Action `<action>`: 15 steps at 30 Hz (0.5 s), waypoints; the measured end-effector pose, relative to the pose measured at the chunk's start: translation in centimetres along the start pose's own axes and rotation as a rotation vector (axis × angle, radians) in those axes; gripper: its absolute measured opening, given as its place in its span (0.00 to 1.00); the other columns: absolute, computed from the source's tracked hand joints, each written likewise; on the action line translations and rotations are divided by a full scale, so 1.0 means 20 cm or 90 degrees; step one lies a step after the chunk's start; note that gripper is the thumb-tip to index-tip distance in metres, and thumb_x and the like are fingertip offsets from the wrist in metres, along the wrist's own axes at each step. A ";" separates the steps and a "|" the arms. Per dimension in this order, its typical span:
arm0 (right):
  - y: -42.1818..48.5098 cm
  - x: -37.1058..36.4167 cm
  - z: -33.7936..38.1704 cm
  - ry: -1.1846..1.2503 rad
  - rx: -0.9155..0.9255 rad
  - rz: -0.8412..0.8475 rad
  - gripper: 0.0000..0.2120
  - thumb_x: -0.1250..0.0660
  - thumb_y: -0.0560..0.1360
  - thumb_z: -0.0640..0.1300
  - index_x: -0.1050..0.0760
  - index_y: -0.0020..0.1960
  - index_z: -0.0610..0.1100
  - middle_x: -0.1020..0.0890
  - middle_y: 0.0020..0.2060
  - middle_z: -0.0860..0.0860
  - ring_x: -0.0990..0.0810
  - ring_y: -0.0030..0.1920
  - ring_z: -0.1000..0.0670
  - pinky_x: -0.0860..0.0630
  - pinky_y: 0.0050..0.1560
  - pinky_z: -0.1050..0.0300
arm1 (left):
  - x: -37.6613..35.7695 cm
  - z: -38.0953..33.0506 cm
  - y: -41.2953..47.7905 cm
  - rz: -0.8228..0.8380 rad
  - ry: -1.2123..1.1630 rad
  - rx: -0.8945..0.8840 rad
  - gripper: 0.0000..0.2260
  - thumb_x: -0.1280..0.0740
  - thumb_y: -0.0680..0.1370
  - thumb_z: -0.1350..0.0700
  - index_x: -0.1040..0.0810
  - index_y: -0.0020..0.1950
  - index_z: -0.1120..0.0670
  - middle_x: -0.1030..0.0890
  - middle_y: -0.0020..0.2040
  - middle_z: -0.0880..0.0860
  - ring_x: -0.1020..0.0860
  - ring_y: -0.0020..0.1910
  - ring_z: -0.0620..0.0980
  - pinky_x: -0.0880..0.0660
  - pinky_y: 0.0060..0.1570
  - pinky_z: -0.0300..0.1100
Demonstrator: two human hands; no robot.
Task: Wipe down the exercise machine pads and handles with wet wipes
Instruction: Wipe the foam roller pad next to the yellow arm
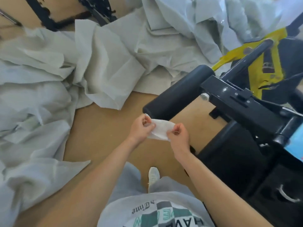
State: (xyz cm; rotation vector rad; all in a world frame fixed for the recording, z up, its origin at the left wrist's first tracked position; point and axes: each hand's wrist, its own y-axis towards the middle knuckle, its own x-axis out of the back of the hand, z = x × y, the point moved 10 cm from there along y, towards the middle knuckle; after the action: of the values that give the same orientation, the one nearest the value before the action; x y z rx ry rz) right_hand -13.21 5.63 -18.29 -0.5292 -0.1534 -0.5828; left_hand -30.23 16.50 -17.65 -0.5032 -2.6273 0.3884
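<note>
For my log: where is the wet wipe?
Head view, centre: left hand and right hand pinch the wet wipe just below the near end of the black roller pad.

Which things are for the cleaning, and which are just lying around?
For the job: the wipe, pinched by the left hand and the right hand; the black roller pad; the black bar.
Just lying about: the crumpled pale sheets on the floor.

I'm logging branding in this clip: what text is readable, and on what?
"time": on the shirt, upside down to camera.
"HAVE": in the shirt's checkered print; other letters cut off.
The blue label on the exercise machine: unreadable.
The wet wipe: no print visible.
</note>
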 end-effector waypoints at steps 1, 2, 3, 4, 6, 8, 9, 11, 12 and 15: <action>0.07 -0.03 0.03 0.002 0.006 -0.025 0.09 0.32 0.78 0.35 0.29 0.43 0.46 0.23 0.43 0.50 0.23 0.48 0.51 0.26 0.47 0.63 | 0.01 -0.03 0.10 0.004 0.025 -0.018 0.05 0.27 0.78 0.57 0.23 0.48 0.54 0.22 0.44 0.45 0.24 0.43 0.41 0.28 0.38 0.28; 0.15 -0.05 0.04 -0.001 0.015 -0.051 0.08 0.32 0.78 0.36 0.27 0.43 0.46 0.21 0.43 0.50 0.22 0.48 0.53 0.26 0.48 0.63 | 0.01 -0.05 0.20 0.010 0.046 -0.031 0.04 0.27 0.78 0.57 0.21 0.46 0.52 0.21 0.45 0.44 0.23 0.45 0.40 0.28 0.41 0.27; 0.22 -0.07 0.06 -0.012 0.029 -0.078 0.07 0.32 0.78 0.36 0.25 0.44 0.46 0.20 0.44 0.51 0.22 0.48 0.54 0.25 0.49 0.63 | -0.01 -0.07 0.30 0.021 0.067 -0.045 0.04 0.26 0.78 0.58 0.20 0.46 0.50 0.20 0.46 0.43 0.22 0.47 0.40 0.26 0.44 0.28; 0.29 -0.09 0.06 -0.027 0.042 -0.100 0.07 0.33 0.79 0.36 0.23 0.46 0.47 0.20 0.45 0.53 0.22 0.49 0.54 0.23 0.51 0.61 | -0.03 -0.07 0.40 0.038 0.091 -0.061 0.05 0.26 0.78 0.58 0.19 0.47 0.48 0.19 0.47 0.43 0.21 0.49 0.42 0.25 0.48 0.31; 0.43 -0.14 0.03 -0.069 0.036 -0.135 0.06 0.32 0.80 0.38 0.21 0.52 0.49 0.20 0.50 0.54 0.21 0.52 0.52 0.21 0.54 0.60 | -0.10 -0.04 0.56 0.086 0.158 -0.089 0.06 0.27 0.77 0.56 0.19 0.50 0.46 0.20 0.51 0.44 0.20 0.54 0.46 0.24 0.53 0.37; 0.53 -0.17 -0.03 -0.132 -0.001 -0.167 0.08 0.29 0.79 0.42 0.23 0.56 0.51 0.23 0.54 0.53 0.21 0.55 0.50 0.23 0.52 0.63 | -0.17 -0.01 0.68 0.140 0.233 -0.122 0.07 0.26 0.76 0.52 0.19 0.52 0.43 0.22 0.53 0.44 0.22 0.53 0.46 0.21 0.53 0.42; 0.55 -0.17 -0.04 -0.163 -0.024 -0.196 0.11 0.27 0.77 0.44 0.25 0.55 0.55 0.25 0.57 0.53 0.22 0.56 0.49 0.23 0.51 0.63 | -0.18 -0.01 0.72 0.150 0.261 -0.147 0.07 0.25 0.76 0.50 0.19 0.51 0.43 0.23 0.53 0.44 0.23 0.52 0.45 0.21 0.51 0.41; 0.51 -0.12 -0.02 -0.245 -0.040 -0.306 0.17 0.24 0.74 0.44 0.28 0.53 0.59 0.27 0.59 0.51 0.25 0.57 0.49 0.21 0.51 0.59 | -0.20 -0.02 0.77 0.164 0.274 -0.202 0.08 0.23 0.75 0.47 0.19 0.50 0.44 0.25 0.53 0.45 0.26 0.52 0.44 0.24 0.48 0.34; 0.48 -0.10 0.03 -0.293 -0.019 -0.355 0.16 0.23 0.73 0.42 0.25 0.53 0.56 0.27 0.59 0.50 0.26 0.56 0.49 0.20 0.50 0.56 | -0.21 -0.02 0.79 0.184 0.265 -0.218 0.08 0.23 0.74 0.47 0.18 0.50 0.46 0.26 0.53 0.45 0.27 0.52 0.44 0.25 0.47 0.33; 0.39 -0.19 0.11 -0.296 0.070 -0.374 0.11 0.28 0.76 0.37 0.19 0.58 0.43 0.23 0.59 0.49 0.25 0.59 0.50 0.20 0.57 0.54 | -0.24 -0.03 0.84 0.270 0.250 -0.233 0.09 0.22 0.73 0.47 0.18 0.49 0.47 0.28 0.50 0.45 0.25 0.50 0.46 0.23 0.46 0.38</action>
State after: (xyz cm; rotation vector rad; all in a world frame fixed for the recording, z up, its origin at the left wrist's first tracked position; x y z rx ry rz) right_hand -11.90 14.12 -20.87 -0.5052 -0.7961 -1.0088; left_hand -21.19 29.63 -24.69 -1.1393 -2.1996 -0.0719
